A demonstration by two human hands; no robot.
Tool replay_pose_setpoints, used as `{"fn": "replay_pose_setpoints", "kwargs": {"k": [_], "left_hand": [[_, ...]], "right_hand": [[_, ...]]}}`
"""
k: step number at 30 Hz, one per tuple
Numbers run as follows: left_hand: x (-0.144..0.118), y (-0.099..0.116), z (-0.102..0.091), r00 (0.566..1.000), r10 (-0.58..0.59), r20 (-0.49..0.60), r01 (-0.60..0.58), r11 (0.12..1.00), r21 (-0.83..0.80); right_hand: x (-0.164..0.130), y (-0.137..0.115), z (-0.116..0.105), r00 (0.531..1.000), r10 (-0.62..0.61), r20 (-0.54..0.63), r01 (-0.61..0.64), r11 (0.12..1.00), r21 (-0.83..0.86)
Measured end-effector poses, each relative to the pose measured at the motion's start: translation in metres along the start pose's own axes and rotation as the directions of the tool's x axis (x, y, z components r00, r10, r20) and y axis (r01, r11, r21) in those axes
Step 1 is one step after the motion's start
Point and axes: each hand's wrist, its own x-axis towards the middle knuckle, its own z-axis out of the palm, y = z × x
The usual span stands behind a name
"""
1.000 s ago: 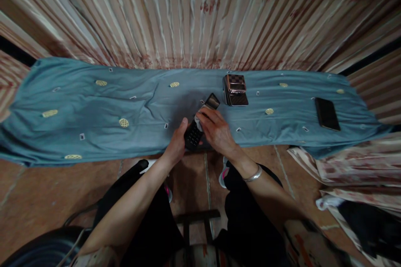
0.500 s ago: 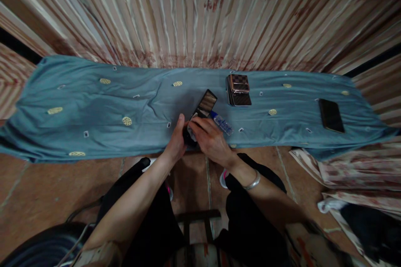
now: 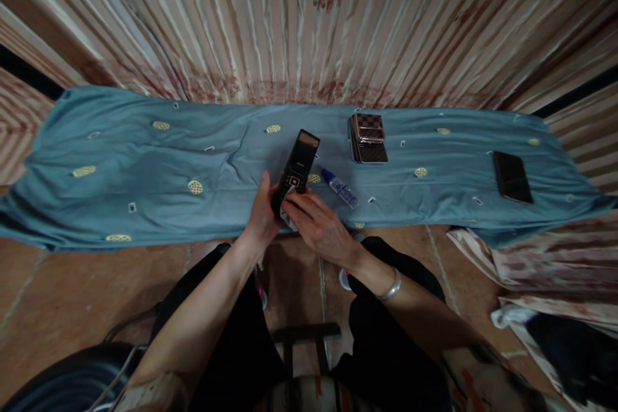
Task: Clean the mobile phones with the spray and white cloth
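My left hand is wrapped round the lower part of a black keypad phone, its thumb raised along the left edge. The phone tilts up over the cloth, with its screen at the far end and its square navigation key facing me. A small white wiping cloth is pinched in the fingers of my right hand and pressed against the phone's keys. My right fingers hide most of the keypad. Just right of the phone lies a small clear bottle with a blue cap.
A teal patterned cloth covers the narrow table. Farther back, a checkered brown item rests on dark flat items. A black flat device lies at the right end. Striped curtains hang behind the table.
The phone has turned more upright and shifted slightly left, so its keys now show. My right hand with the cloth has moved down onto the keys, uncovering the bottle's cap.
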Motion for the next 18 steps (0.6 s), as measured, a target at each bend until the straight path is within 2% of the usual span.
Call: {"fn": "replay_pose_setpoints", "kwargs": {"k": [6, 13, 18], "left_hand": [[0.001, 0.004, -0.002, 0.998, 0.054, -0.017, -0.055, 0.997, -0.053], [0.002, -0.003, 0.002, 0.997, 0.066, -0.029, -0.069, 0.993, -0.093], [0.001, -0.008, 0.002, 0.995, 0.09, 0.049, -0.086, 0.993, -0.078]], "right_hand": [[-0.001, 0.007, -0.003, 0.999, 0.035, 0.003, -0.035, 0.999, -0.003], [0.002, 0.022, -0.003, 0.996, 0.065, -0.067, -0.068, 0.996, -0.053], [0.005, 0.036, -0.004, 0.985, 0.089, -0.147, -0.103, 0.99, -0.095]]}}
